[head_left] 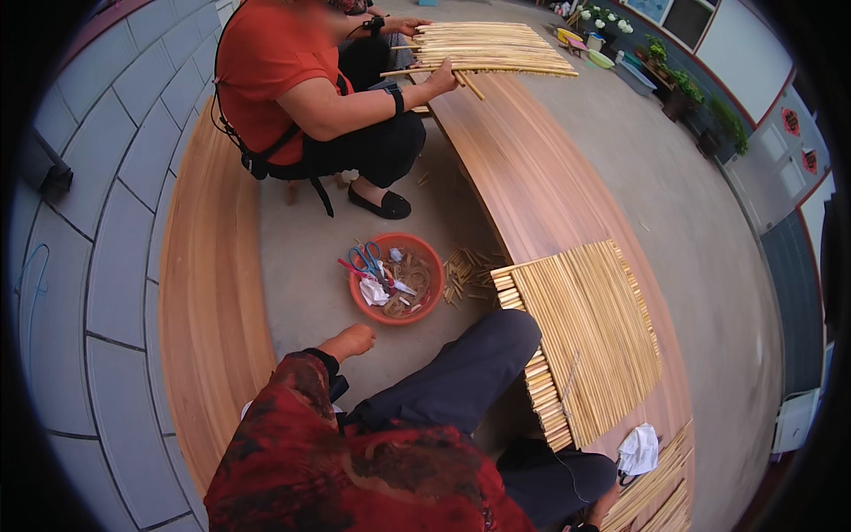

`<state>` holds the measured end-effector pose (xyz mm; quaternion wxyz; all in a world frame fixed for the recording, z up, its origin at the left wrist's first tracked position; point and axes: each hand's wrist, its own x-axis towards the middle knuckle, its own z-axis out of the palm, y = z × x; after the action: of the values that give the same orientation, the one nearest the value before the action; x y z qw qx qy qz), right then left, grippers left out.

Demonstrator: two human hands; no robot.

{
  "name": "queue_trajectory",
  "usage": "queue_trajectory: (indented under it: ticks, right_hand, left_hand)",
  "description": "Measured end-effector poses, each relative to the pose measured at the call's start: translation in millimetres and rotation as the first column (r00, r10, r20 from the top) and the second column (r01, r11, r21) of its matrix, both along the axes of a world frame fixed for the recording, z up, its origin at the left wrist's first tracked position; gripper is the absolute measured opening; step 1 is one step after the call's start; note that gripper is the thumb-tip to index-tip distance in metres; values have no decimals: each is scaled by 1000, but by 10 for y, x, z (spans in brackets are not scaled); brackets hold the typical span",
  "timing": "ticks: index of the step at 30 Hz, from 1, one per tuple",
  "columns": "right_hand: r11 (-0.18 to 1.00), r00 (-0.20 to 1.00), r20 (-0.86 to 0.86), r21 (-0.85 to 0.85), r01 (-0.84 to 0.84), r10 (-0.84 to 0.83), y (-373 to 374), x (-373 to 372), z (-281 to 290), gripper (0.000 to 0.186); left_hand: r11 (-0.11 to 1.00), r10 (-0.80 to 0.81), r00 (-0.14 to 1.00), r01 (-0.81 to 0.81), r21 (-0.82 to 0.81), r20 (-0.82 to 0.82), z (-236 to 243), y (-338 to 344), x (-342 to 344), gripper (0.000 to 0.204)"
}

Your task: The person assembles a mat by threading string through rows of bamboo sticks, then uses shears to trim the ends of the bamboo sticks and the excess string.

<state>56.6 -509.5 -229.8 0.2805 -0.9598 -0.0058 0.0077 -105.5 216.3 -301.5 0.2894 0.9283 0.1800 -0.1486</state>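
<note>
My left hand (pixel 351 341) is in the air over the floor, just short of an orange-red plastic basin (pixel 434 293). Its fingers look curled in, and nothing shows in them. In the basin lie blue-handled scissors (pixel 364 259), crumpled white paper (pixel 373 292) and tangled fibre scraps. Low at the right, my right hand (pixel 606 502) is beside loose straw-coloured stalks (pixel 651 488); its fingers are mostly hidden. A mat of stalks (pixel 585 337) tied side by side lies on the long wooden bench beside my knees, with a thin cord (pixel 568 390) across it.
A person in orange (pixel 284 89) sits ahead, holding another stalk mat (pixel 496 49) over the bench (pixel 541 168). A second wooden bench (pixel 208 310) runs along the block wall at left. Cut stalk pieces (pixel 470 272) litter the floor. A white cloth (pixel 638 449) lies near the loose stalks.
</note>
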Motion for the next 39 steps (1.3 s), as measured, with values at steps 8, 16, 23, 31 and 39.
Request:
queue_trajectory:
  ticks: [8, 16, 23, 31, 39]
  right_hand:
    - [973, 978, -1, 101, 209, -210, -248, 101, -331, 32]
    - [919, 937, -43, 185, 348, -346, -821, -82, -437, 41]
    - [921, 940, -52, 191, 341, -337, -448, -131, 261, 40]
    - [917, 984, 33, 369, 150, -174, 989, -80, 1438, 32]
    - [989, 997, -32, -134, 65, -70, 1657, -269, 1463, 27]
  left_hand:
    - [1000, -16, 1000, 16, -13, -13, -10, -53, -129, 21]
    - [999, -23, 995, 26, 39, -93, -203, -45, -64, 21]
    - [992, -124, 990, 122, -21, -69, -238, -68, 5, 21]
    - [999, -36, 991, 32, -31, -129, -232, -156, 270, 20]
    - [981, -27, 999, 21, -194, -30, -533, -182, 96, 22]
